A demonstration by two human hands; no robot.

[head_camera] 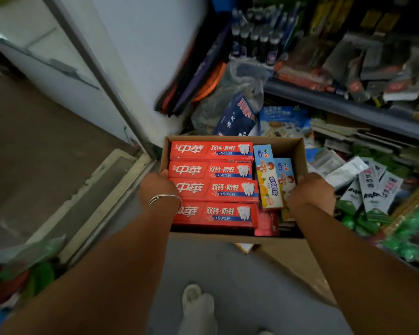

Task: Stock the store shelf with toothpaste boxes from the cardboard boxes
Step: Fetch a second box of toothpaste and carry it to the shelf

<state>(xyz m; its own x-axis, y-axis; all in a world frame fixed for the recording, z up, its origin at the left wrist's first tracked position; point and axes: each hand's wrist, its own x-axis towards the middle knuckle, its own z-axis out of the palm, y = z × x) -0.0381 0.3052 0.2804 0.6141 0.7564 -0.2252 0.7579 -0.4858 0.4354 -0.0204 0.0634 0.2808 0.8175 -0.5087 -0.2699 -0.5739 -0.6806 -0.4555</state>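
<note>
While the store shelf (348,102) running from twelve to three o'clock is crowded with mixed goods and shows no toothpaste that I can make out, the cardboard box (293,151) sits at centre frame, carried above the floor and seemingly near full, so I judge the stocking barely begun. Inside it, four red toothpaste boxes (213,189) lie stacked flat, with smaller children's toothpaste boxes (267,180) at their three o'clock. The left hand (159,187) grips the box's nine o'clock wall, the right hand (311,192) its three o'clock wall.
</note>
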